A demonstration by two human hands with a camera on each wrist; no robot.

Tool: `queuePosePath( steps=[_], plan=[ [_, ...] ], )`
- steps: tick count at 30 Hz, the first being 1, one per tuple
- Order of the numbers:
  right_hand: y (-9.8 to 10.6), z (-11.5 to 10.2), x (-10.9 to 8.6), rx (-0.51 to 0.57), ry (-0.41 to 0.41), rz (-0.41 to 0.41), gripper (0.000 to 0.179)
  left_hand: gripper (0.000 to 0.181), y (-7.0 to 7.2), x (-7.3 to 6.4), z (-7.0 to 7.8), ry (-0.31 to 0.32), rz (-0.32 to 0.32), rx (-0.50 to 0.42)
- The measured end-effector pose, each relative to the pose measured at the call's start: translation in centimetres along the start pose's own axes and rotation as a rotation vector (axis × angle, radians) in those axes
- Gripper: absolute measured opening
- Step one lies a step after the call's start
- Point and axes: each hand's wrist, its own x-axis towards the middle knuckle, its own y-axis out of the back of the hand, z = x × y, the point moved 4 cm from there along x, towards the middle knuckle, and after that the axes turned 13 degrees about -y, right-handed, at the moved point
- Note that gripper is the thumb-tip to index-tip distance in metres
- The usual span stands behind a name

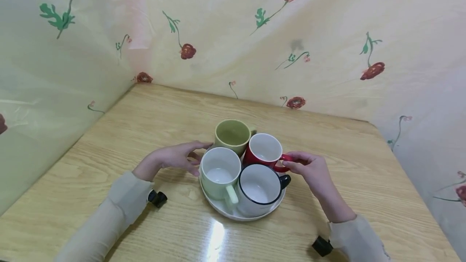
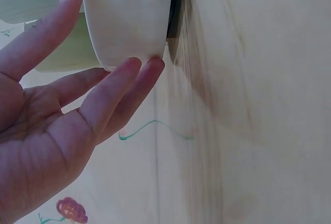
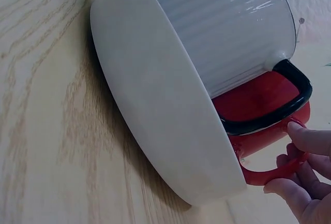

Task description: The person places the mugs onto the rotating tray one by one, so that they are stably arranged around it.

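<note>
Four-sided cluster of mugs stands in a white round dish: an olive-green mug at the back, a red mug with white inside, a pale green mug at left and a white mug with black rim and handle in front. My right hand pinches the red mug's handle between thumb and fingers. At the dish's left side, my left hand has its fingers spread; in the left wrist view the fingertips touch the dish wall.
The dish rests on a light wood-grain table. Behind and beside it hangs a cream sheet printed with red flowers. A black wrist device sits at the left sleeve, another black device at the right.
</note>
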Motion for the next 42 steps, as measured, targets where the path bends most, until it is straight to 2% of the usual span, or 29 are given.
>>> queuePosePath(
  steps=[5, 14, 20, 27, 34, 42],
  plan=[
    [0.0, 0.0, 0.0, -0.006, -0.017, 0.000, 0.046, 0.091, -0.1, 0.0, 0.1, -0.014, -0.008, -0.011],
    [-0.4, 0.3, 0.4, 0.031, -0.002, -0.028, 0.045, 0.090, 0.1, -0.1, 0.0, 0.000, 0.016, -0.002],
    [-0.6, 0.6, 0.4, 0.007, -0.023, -0.020, 0.047, 0.088, -0.1, -0.3, -0.2, 0.037, 0.025, -0.005],
    [-0.7, 1.0, 0.3, -0.037, -0.043, -0.017, 0.048, 0.087, -0.6, -0.4, -0.3, 0.022, 0.014, -0.019],
    [-0.6, 1.3, 0.4, -0.083, -0.024, -0.054, 0.045, 0.085, -0.8, -0.4, -0.4, 0.013, 0.029, -0.018],
    [-0.5, 1.7, 0.3, -0.077, 0.004, -0.091, 0.046, 0.085, -1.1, -0.6, -0.4, 0.032, 0.046, 0.020]
  ],
)
